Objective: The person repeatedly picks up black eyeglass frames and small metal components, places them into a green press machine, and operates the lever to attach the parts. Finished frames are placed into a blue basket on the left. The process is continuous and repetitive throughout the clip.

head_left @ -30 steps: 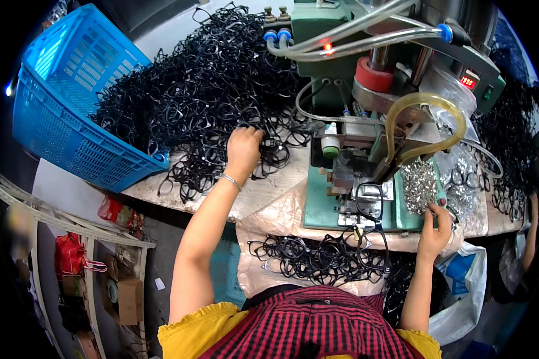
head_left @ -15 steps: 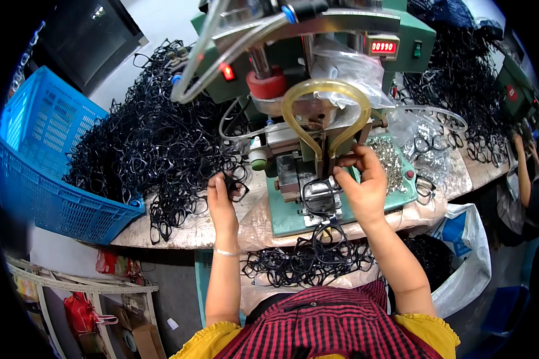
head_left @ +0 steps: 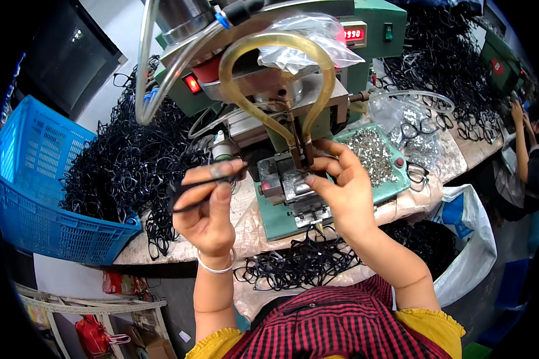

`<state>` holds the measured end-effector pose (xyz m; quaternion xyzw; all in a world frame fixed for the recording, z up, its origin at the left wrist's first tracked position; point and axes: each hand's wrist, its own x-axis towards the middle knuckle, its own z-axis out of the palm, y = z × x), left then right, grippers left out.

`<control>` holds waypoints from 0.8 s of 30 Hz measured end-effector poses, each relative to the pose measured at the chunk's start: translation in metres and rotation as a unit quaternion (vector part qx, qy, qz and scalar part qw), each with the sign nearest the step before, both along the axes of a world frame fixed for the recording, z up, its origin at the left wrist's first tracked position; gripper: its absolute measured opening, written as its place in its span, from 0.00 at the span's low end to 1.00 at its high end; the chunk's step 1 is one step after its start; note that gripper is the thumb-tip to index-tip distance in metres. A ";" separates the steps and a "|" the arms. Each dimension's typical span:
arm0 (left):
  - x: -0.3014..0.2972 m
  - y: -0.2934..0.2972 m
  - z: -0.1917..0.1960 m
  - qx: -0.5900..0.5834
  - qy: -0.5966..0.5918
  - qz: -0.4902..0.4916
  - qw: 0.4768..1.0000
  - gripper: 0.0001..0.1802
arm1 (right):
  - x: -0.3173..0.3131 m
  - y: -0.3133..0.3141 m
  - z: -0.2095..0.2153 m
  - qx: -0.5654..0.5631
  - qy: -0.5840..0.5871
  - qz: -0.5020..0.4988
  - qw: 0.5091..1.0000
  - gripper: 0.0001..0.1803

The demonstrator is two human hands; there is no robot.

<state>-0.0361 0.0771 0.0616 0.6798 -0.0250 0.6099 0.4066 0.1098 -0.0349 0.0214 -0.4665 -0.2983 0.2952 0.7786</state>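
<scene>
My left hand [head_left: 206, 224] is closed around a black eyeglass frame [head_left: 230, 178], raised left of a green bench press [head_left: 377, 24]. The frame is blurred and partly hidden by the fingers. My right hand [head_left: 344, 191] reaches in at the metal fixture [head_left: 296, 186] under the press head. Its thumb and forefinger are drawn together beside the dark upright guide [head_left: 299, 143]; whatever is between them is too small to make out. A yellowish looped tube [head_left: 275, 39] runs down to this guide. Small shiny metal parts [head_left: 371, 157] lie in the green tray right of my right hand.
Heaps of black eyeglass frames lie left [head_left: 126, 155] and far right [head_left: 425, 66]; more frames [head_left: 299, 263] lie before my lap. A blue crate [head_left: 54, 221] stands left, a white sack [head_left: 470, 257] right. Another person's arm [head_left: 520, 137] shows at the right edge.
My left hand has come up and turned, still holding a frame. The frame seen over the fixture no longer shows there. My right hand stays by the guide; the whole view has shifted.
</scene>
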 end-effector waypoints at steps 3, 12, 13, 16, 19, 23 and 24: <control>-0.022 -0.014 -0.009 0.152 0.211 0.075 0.963 0.08 | 0.014 -0.020 0.004 -0.053 -0.176 0.006 0.983 0.26; 0.011 -0.024 -0.039 0.323 0.256 0.023 0.911 0.13 | 0.110 -0.043 -0.099 -0.293 -0.518 -0.275 0.755 0.13; 0.012 -0.024 -0.039 0.318 0.249 0.020 0.914 0.13 | 0.112 -0.042 -0.100 -0.292 -0.520 -0.269 0.757 0.12; 0.012 -0.021 -0.040 0.317 0.238 0.019 0.918 0.11 | 0.106 -0.022 -0.093 -0.280 -0.517 -0.292 0.754 0.07; 0.004 -0.028 -0.041 0.297 0.259 0.032 0.919 0.14 | 0.104 0.016 -0.082 -0.264 -0.584 -0.273 0.717 0.07; -0.011 -0.049 -0.067 0.231 0.265 0.089 0.932 0.19 | 0.115 0.025 -0.096 -0.345 -0.630 -0.240 0.653 0.06; -0.024 -0.056 -0.073 0.193 0.260 0.109 0.940 0.20 | 0.112 0.013 -0.091 -0.333 -0.646 -0.240 0.643 0.06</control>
